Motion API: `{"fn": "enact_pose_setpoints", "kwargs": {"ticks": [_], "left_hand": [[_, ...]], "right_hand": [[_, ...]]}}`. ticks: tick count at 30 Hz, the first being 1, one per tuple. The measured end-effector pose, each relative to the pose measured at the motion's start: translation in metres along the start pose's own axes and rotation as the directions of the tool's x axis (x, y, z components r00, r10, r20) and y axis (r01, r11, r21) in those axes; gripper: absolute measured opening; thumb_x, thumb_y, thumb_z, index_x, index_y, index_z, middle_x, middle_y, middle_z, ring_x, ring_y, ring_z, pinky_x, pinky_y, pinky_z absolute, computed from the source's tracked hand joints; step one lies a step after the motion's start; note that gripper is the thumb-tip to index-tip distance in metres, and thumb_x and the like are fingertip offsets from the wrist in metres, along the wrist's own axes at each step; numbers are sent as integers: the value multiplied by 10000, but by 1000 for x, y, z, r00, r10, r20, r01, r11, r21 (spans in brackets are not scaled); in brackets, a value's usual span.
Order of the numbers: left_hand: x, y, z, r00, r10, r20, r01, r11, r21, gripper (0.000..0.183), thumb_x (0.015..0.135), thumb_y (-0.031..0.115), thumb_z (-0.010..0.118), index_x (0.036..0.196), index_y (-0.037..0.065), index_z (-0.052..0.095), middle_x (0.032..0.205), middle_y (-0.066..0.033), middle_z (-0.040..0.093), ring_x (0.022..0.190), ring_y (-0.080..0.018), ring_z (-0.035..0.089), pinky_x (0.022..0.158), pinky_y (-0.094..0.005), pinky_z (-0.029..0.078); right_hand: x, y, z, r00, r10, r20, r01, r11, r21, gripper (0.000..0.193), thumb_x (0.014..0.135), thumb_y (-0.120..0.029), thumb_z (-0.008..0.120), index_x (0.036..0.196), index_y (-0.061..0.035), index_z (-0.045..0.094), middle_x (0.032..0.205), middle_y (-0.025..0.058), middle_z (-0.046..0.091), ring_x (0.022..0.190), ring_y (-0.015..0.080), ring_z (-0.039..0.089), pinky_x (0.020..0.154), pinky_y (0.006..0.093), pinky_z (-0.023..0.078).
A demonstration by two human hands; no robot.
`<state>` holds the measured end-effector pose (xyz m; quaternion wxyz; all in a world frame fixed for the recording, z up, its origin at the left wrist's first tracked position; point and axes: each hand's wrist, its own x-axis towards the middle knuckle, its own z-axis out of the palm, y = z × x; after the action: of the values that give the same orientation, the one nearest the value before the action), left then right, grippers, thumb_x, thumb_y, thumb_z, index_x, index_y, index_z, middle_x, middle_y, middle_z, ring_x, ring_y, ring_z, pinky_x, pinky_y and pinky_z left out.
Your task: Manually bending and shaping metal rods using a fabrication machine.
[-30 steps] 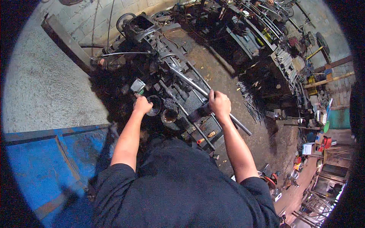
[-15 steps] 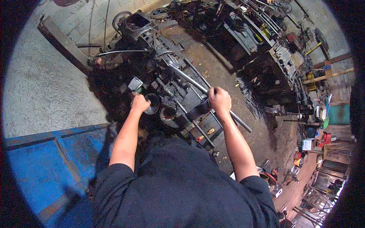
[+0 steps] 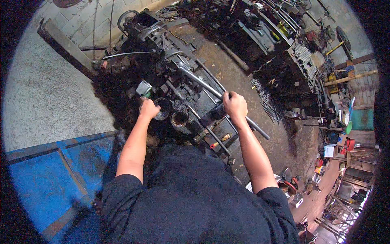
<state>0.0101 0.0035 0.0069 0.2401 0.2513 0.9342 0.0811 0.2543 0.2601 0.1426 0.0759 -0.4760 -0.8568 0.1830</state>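
Note:
My right hand (image 3: 235, 105) is wrapped round a long grey metal bar (image 3: 258, 130), whose upper end reaches into a greasy machine (image 3: 174, 57). Over on the left, my left hand (image 3: 149, 109) is closed beside a small grey box with a green part (image 3: 143, 88). What its fingers hold is hidden. Just right of that hand sits a dark round bowl-like part (image 3: 161, 109). A round tin (image 3: 179, 119) with brownish contents stands beside it. Below the bar, a tool with a red tip (image 3: 215, 145) lies on the machine's frame.
Blue metal panels (image 3: 44, 175) stand at the lower left, below a rough grey wall (image 3: 53, 97). Many thin metal rods (image 3: 266, 101) lie on the floor to the right. A cluttered bench (image 3: 284, 73) runs along the far right, and a beam (image 3: 67, 49) leans at the upper left.
The view has shifted very slightly. Both hands keep their places, the right one still round the bar, and the bar shows no clear movement.

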Motion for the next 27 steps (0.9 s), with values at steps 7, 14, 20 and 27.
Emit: {"fn": "enact_pose_setpoints", "kwargs": {"ticks": [7,14,20,27], "left_hand": [[-1,3,-9,1000,13,0,-13,1000,4,568,726,320,668,1025,-150,556,1068,-356,548,907,-407,614,820,-446,496],[0,-1,-1,996,30,-80,-28,999,37,394,744,295,647,868,-79,639,919,-293,621,847,-400,629,778,-447,508],[0,1,-4,996,40,-85,-39,999,17,291,720,188,598,824,-80,644,869,-293,626,834,-407,630,771,-461,501],[-1,1,-4,994,27,-102,-25,999,23,250,709,155,581,797,-68,652,848,-292,625,824,-416,626,767,-467,497]], "right_hand": [[-3,-2,-2,999,30,32,-31,999,26,456,828,-407,478,782,12,654,788,261,627,791,427,618,746,486,484],[0,0,-4,992,72,106,-75,997,22,432,811,-409,487,881,-26,674,847,261,628,835,415,617,787,462,477],[0,-1,-5,995,59,79,-61,998,25,467,818,-420,472,851,5,662,833,269,629,833,429,616,786,480,478],[-2,-2,-6,996,54,67,-54,999,-2,458,837,-403,451,830,2,664,816,265,630,813,430,617,775,483,482]]}}
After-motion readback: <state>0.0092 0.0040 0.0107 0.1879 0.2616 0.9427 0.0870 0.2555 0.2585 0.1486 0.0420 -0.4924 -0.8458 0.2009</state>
